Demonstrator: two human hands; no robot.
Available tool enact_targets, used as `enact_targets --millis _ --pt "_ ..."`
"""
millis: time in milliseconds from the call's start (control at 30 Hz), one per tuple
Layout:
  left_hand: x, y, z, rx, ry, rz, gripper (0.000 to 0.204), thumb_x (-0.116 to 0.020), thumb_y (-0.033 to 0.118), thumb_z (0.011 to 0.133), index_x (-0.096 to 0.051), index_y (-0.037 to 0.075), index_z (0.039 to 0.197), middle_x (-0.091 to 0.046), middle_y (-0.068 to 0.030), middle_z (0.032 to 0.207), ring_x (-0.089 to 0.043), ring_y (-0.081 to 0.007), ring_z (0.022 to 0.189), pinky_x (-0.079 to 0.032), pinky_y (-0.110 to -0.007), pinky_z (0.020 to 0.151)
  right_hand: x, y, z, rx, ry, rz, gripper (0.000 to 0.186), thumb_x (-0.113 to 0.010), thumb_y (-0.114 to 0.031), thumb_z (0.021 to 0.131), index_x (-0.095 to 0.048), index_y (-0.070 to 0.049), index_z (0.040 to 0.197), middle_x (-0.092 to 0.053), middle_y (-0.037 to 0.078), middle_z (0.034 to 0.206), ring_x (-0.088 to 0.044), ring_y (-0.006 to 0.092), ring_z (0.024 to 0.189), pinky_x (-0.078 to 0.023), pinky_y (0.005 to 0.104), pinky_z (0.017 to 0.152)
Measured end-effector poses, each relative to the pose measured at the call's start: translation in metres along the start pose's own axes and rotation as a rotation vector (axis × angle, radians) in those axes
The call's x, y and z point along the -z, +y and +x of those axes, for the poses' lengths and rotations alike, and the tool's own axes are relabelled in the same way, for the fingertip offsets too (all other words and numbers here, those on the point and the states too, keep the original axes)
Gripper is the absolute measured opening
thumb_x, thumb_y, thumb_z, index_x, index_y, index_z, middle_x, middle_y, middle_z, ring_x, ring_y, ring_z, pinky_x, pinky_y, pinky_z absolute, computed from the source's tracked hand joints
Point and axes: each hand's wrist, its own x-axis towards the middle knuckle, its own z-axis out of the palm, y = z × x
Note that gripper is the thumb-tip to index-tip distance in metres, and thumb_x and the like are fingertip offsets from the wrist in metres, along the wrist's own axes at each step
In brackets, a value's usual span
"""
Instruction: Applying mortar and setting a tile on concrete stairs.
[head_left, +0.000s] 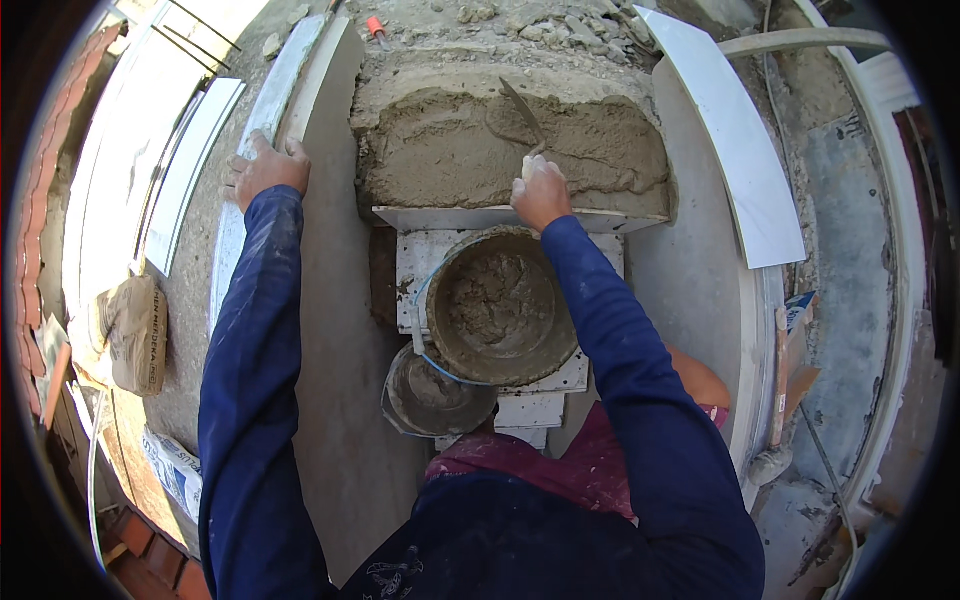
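My right hand (pixel 541 192) is closed round the handle of a trowel (pixel 522 108). Its narrow blade points away and a little left over the wet mortar (pixel 430 150). This grey-brown layer covers a step, with a pale tile (pixel 450 218) standing along its front edge. On top of the left side wall (pixel 330 200) rests my left hand (pixel 265 172), fingers apart, gripping nothing. Below my right hand stands a bucket (pixel 500 305) with mortar in it and a pale handle hanging on its left side. A smaller bucket (pixel 437 395) sits beside it, nearer me, partly covered by the larger one.
A long white tile (pixel 735 140) leans on the right wall. Behind it lies a mallet (pixel 777 400). Left of the wall are a brown paper bag (pixel 138 335) and a white tile strip (pixel 190 175). Rubble (pixel 580 35) and a red-handled tool (pixel 376 28) lie beyond the mortar.
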Motion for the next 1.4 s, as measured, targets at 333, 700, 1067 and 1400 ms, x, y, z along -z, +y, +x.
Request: enact_targets --millis 333,700,1067,1400 --pt "0.007 -0.002 0.001 0.001 -0.026 0.010 0.065 -0.044 0.050 0.085 -0.036 0.020 0.142 -0.039 -0.0282 0.138 -0.042 -0.0412 0.127 -0.022 -0.055 0.107 0.066 0.092 0.038 -0.684 -0.276 1.183 0.021 -0.060 -0.018 0.088 -0.056 0.001 0.096 -0.055 0.008 0.075 -0.054 0.0152 0.054 -0.045 0.0286 0.041" --pt "0.005 -0.005 -0.002 0.009 0.004 0.065 0.064 -0.042 0.050 0.087 -0.036 0.020 0.143 -0.038 -0.0271 0.140 -0.041 -0.0388 0.128 -0.023 -0.054 0.107 0.112 0.091 0.005 -0.442 -0.133 0.634 0.023 -0.064 -0.017 0.084 -0.062 0.004 0.094 -0.057 0.007 0.068 -0.055 0.0142 0.047 -0.044 0.0296 0.039" --pt "0.003 -0.005 0.002 0.004 -0.007 0.058 0.065 -0.042 0.051 0.087 -0.035 0.020 0.143 -0.038 -0.0258 0.141 -0.042 -0.0388 0.127 -0.025 -0.054 0.106 0.104 0.083 0.049 -0.566 -0.175 0.692 0.021 -0.062 -0.018 0.085 -0.059 0.003 0.086 -0.057 0.008 0.066 -0.056 0.0180 0.048 -0.044 0.0322 0.039" --pt "0.005 -0.007 -0.002 -0.005 -0.017 0.068 0.065 -0.042 0.050 0.087 -0.036 0.020 0.143 -0.037 -0.0267 0.141 -0.041 -0.0390 0.129 -0.022 -0.055 0.107 0.090 0.068 0.018 -0.427 -0.325 0.764 0.024 -0.063 -0.019 0.084 -0.061 0.005 0.079 -0.057 0.009 0.060 -0.058 0.0177 0.047 -0.045 0.0339 0.042"
